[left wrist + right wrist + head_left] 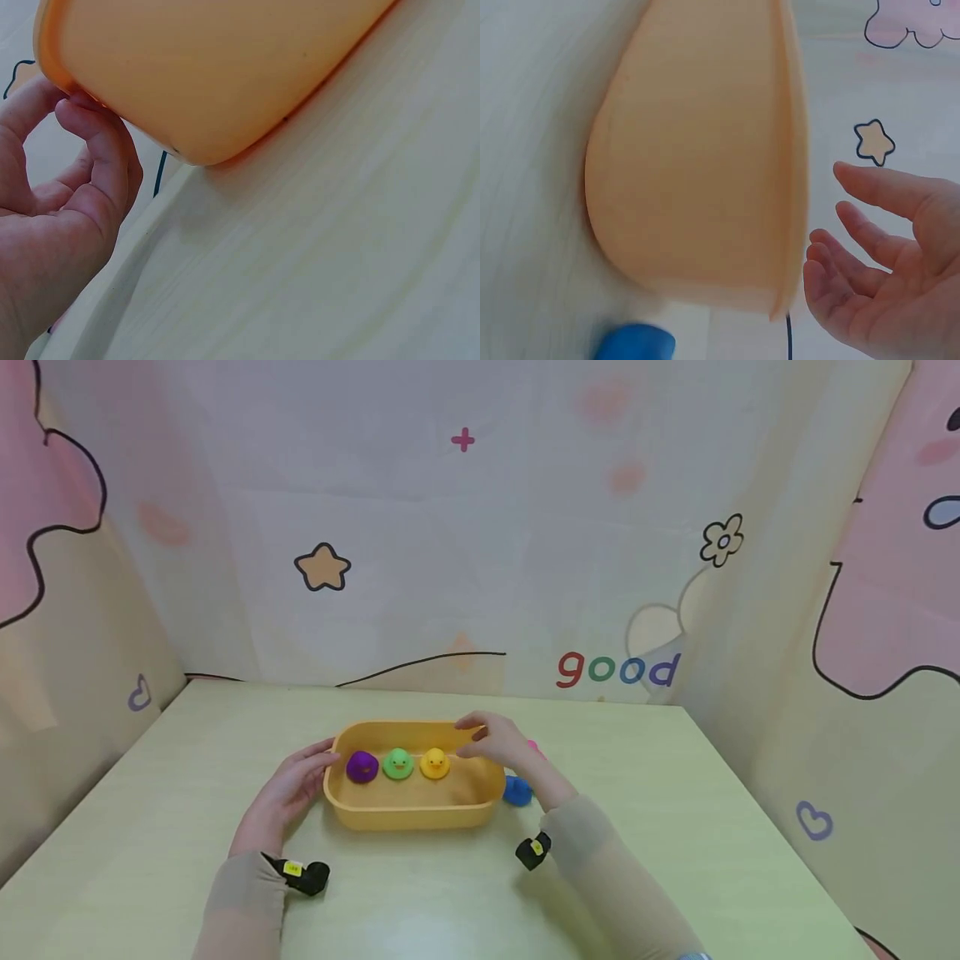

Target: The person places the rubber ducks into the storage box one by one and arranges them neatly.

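A yellow-orange plastic basin (412,818) stands on the table. In it sit a purple toy duck (362,767), a green toy duck (398,764) and a yellow toy duck (435,763), side by side in a row. My left hand (292,783) pinches the rim at the basin's left end, thumb and fingertips meeting there in the left wrist view. Over the right end hovers my right hand (495,743), fingers loosely bent and spread, holding nothing. The right wrist view has that hand beside the basin's rim with a gap between thumb and fingers.
Just outside the basin's right end lies a blue toy (517,791). A bit of something pink (533,746) peeks out behind my right wrist. The pale table (420,893) meets printed cloth walls at the back and sides. A black wrist camera (306,877) is strapped to the left sleeve.
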The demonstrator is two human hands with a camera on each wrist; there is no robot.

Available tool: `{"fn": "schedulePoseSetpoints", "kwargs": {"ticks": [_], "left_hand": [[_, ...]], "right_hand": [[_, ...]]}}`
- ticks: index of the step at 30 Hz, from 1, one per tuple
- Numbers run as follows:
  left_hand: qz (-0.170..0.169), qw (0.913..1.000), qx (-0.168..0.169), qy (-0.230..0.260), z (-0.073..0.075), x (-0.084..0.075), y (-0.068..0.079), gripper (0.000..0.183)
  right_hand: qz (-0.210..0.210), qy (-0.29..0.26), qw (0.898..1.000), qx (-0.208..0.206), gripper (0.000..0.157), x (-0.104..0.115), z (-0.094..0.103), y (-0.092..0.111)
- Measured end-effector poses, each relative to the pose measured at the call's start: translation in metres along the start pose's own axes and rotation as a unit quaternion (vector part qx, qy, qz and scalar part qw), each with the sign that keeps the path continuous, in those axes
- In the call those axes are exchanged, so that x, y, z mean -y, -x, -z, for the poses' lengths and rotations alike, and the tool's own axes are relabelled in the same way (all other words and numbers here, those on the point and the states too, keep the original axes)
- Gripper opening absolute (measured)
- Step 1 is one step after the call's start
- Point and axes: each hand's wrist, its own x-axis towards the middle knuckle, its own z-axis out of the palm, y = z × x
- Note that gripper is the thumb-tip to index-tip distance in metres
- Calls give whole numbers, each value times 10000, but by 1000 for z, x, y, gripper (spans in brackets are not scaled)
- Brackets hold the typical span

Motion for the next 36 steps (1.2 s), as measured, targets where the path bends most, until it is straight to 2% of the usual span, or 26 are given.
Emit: {"fn": "schedulePoseSetpoints", "kwargs": {"ticks": [7, 15, 24, 30, 36], "left_hand": [[-6, 10000, 40, -51, 3, -2, 2, 70], [-40, 9998, 150, -82, 5, -4, 1, 69], [-52, 9996, 247, -90, 5, -2, -2, 70], [-57, 9996, 194, -209, 3, -1, -2, 70], [-59, 9996, 179, -205, 3, -1, -1, 69]], "right_hand": [[-139, -7, 9998, -112, 42, -15, 27, 15], [-469, -258, 9975, -463, 42, -50, 44, 29], [-870, -279, 9923, -835, 40, -81, 46, 40], [-1174, -273, 9890, -858, 40, -95, 41, 42], [-1289, -309, 9881, -785, 41, -100, 37, 43]]}}
